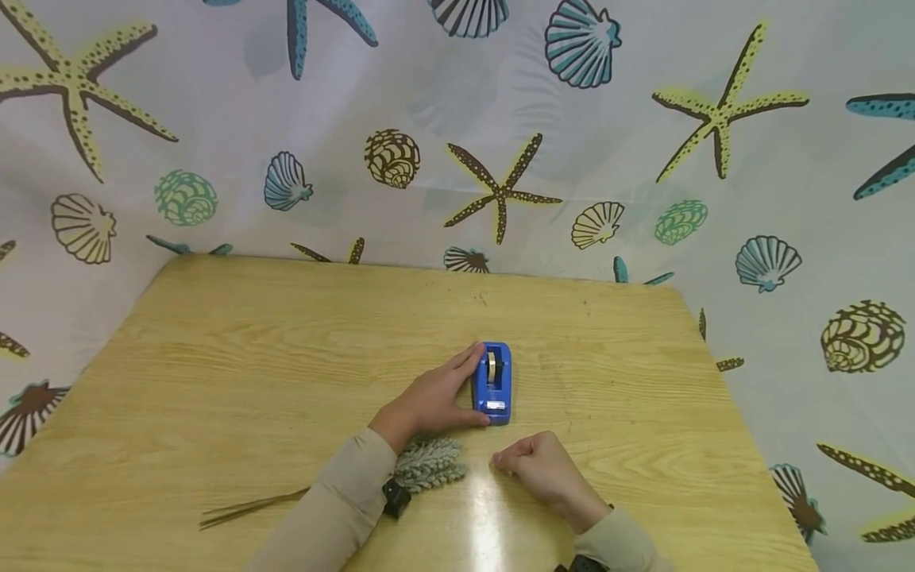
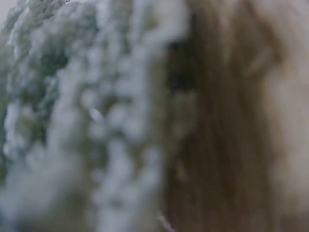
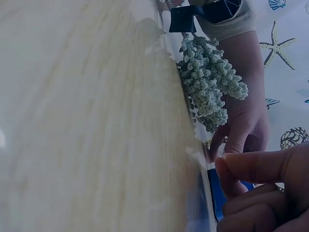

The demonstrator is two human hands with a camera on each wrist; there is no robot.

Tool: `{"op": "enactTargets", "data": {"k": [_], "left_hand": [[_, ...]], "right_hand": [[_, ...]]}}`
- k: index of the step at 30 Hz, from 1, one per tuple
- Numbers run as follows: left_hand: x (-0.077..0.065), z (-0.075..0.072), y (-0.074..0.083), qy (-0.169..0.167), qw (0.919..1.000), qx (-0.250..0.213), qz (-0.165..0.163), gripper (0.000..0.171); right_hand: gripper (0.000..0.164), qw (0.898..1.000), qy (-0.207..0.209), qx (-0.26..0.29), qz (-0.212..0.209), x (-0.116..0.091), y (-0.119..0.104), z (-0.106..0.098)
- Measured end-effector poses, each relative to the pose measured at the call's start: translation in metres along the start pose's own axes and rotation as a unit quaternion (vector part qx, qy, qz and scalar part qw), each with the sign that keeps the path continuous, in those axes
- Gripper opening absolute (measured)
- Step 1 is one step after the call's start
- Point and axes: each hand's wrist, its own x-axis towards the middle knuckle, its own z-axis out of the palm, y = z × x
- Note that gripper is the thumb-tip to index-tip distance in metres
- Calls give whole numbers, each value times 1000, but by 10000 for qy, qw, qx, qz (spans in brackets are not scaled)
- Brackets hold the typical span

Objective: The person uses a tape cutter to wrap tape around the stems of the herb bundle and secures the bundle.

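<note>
A blue tape dispenser (image 1: 503,397) with a roll of tape in it stands on the table, its cutter end towards me. My left hand (image 1: 438,400) grips it from the left, thumb at the near end and fingers at the far end. Nearer to me, my right hand (image 1: 546,474) has thumb and index finger pinched together. In the right wrist view a faint pale edge shows at those fingertips, seemingly a small piece of clear tape. Pale green artificial sprigs (image 1: 431,464) lie beside my left wrist, and this sleeve hides part of their stems.
Thin brown stems (image 1: 250,506) stick out to the left of my left forearm. The wooden table (image 1: 300,318) ends at a hanging cloth (image 1: 429,95) printed with shells and starfish. Blurred sprigs (image 2: 106,116) fill much of the left wrist view.
</note>
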Motion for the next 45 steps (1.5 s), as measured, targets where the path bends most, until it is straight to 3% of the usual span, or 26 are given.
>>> {"op": "enactTargets", "data": {"k": [10, 15, 19, 26, 30, 35, 45], "left_hand": [[-4, -7, 2, -69, 9998, 154, -67, 114], [-13, -10, -3, -24, 9999, 4, -115, 116], [-30, -26, -8, 139, 9998, 10, -122, 112], [-76, -51, -18, 267, 9984, 481, -110, 91], [-97, -54, -23, 192, 9983, 536, -148, 85], [-114, -52, -29, 233, 9978, 581, -216, 78], [-146, -49, -42, 437, 9968, 671, -85, 49]], "right_hand": [[18, 9991, 316, 182, -199, -7, -2, 4], [20, 9993, 165, 271, -191, -9, -6, 9], [22, 9994, -39, 285, -205, -8, -11, 12], [23, 9997, -21, 195, -111, -8, -18, 8], [22, 9998, 86, 179, -34, -11, -17, 1], [20, 9998, 126, 135, 86, -15, -14, -5], [24, 9998, -49, 144, 108, -17, -13, 2]]}}
